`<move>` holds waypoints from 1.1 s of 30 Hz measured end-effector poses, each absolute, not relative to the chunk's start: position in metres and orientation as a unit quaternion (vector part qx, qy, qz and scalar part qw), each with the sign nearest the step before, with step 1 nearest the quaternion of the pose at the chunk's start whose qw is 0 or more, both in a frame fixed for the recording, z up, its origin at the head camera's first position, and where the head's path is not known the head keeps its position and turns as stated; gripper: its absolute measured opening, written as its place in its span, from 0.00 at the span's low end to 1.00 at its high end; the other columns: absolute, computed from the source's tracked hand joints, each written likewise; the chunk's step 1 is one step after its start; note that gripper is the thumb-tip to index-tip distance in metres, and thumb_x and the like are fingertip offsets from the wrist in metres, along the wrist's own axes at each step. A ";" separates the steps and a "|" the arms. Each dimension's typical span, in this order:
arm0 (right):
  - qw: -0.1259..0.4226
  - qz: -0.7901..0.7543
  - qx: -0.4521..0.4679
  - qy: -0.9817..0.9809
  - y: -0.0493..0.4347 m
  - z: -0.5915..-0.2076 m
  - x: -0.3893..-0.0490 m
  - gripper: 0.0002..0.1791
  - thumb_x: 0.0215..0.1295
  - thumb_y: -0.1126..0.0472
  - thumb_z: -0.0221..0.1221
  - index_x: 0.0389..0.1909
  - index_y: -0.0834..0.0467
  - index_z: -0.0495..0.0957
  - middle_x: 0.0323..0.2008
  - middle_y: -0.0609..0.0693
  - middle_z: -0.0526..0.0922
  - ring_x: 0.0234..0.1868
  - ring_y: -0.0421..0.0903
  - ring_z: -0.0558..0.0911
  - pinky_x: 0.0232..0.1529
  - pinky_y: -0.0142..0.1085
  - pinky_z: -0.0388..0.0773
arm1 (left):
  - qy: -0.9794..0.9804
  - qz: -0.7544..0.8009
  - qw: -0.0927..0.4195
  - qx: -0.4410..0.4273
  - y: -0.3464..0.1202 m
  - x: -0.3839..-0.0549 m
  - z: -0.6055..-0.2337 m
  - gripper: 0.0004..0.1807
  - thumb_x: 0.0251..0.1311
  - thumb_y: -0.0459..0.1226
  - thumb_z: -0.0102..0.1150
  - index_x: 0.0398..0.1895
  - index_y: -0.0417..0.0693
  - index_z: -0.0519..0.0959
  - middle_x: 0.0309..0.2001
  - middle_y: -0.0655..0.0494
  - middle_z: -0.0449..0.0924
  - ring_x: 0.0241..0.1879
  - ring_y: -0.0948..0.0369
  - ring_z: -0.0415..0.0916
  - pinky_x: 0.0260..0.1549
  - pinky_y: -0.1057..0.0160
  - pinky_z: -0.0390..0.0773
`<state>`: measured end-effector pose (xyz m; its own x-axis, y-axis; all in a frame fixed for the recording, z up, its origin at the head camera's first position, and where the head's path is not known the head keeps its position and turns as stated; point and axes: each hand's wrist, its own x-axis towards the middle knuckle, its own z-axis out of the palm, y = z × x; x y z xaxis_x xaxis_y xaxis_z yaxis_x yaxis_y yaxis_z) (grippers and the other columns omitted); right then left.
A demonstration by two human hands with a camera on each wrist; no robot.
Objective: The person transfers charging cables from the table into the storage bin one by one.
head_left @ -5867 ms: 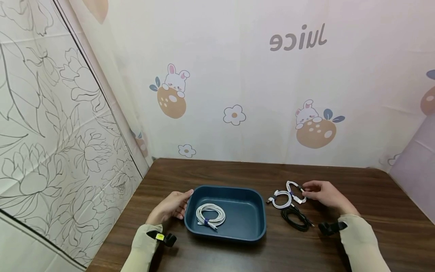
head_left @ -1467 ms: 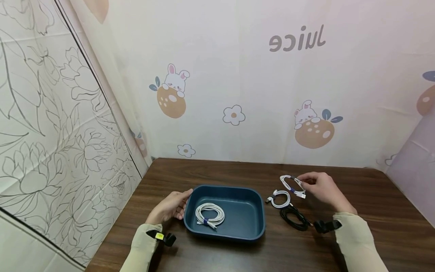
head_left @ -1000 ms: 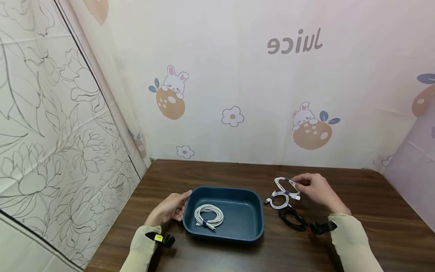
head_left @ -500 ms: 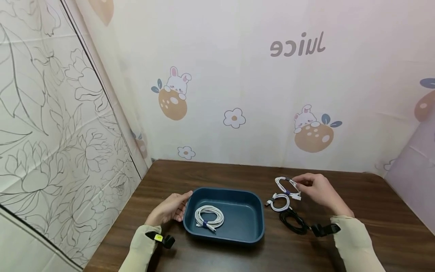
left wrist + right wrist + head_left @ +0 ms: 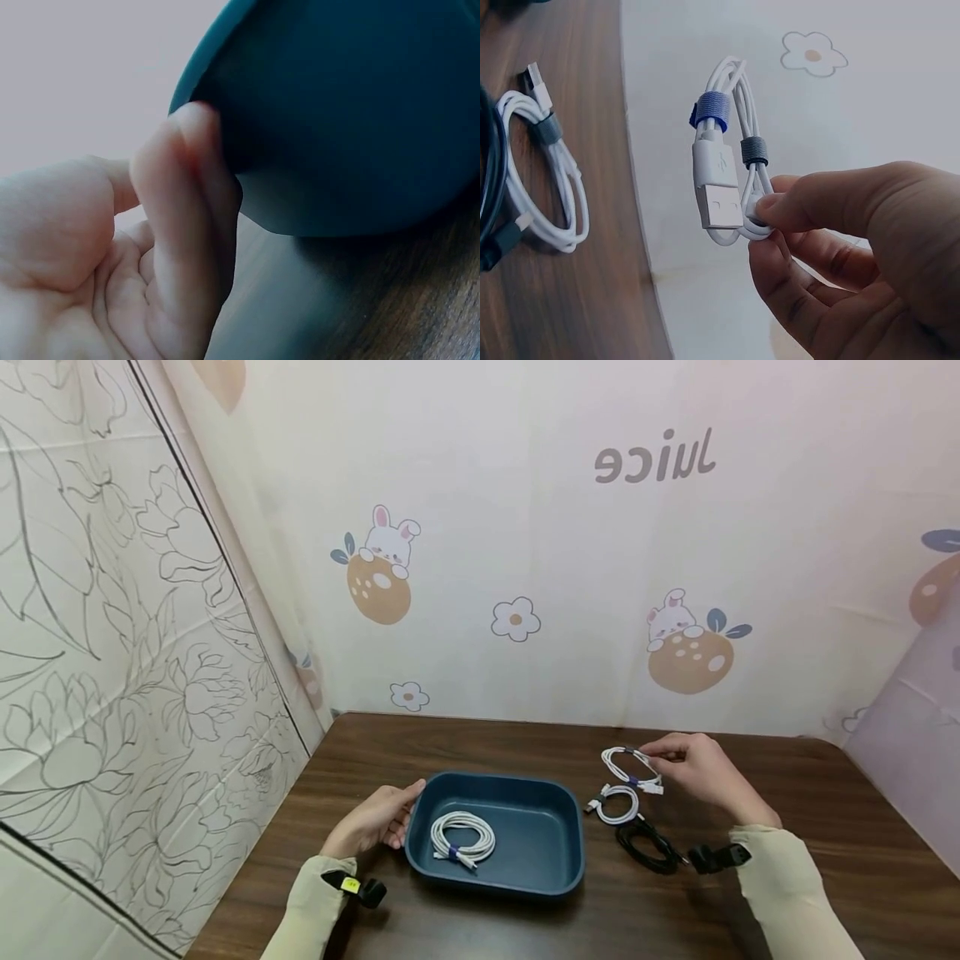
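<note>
Pinching a tied white cable (image 5: 718, 165) above the table (image 5: 480, 931), right hand (image 5: 701, 770) is near another white coil (image 5: 561, 157) and a black cord (image 5: 660, 842). Left hand (image 5: 375, 818) grips the blue tray (image 5: 536, 852) at its left end, thumb's kinda unclear close up; a white bundle (image 5: 486, 842) lies inside.

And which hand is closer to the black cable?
Right: the right hand is just beyond the black cable; the left hand is across the blue tray, at its left rim.
</note>
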<state>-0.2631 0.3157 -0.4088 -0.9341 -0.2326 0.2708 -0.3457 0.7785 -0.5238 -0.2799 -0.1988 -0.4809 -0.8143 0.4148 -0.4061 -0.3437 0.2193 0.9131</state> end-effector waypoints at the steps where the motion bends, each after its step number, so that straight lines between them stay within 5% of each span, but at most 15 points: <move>1: 0.092 0.293 0.153 -0.939 0.314 -0.406 -0.264 0.08 0.67 0.66 0.66 0.45 0.58 0.89 0.44 0.56 0.89 0.38 0.39 0.85 0.33 0.31 0.81 | 0.720 0.624 0.303 0.026 -0.199 -0.281 -0.481 0.31 0.73 0.62 0.49 0.23 0.47 0.76 0.16 0.59 0.72 0.11 0.66 0.71 0.13 0.69 0.77; 33: 0.066 0.353 0.192 -0.913 0.263 -0.389 -0.276 0.09 0.69 0.68 0.65 0.48 0.62 0.87 0.46 0.58 0.88 0.42 0.48 0.86 0.38 0.31 0.83 | 0.731 0.619 0.288 0.016 -0.199 -0.278 -0.482 0.31 0.74 0.62 0.50 0.23 0.47 0.76 0.16 0.59 0.73 0.11 0.67 0.70 0.13 0.69 0.77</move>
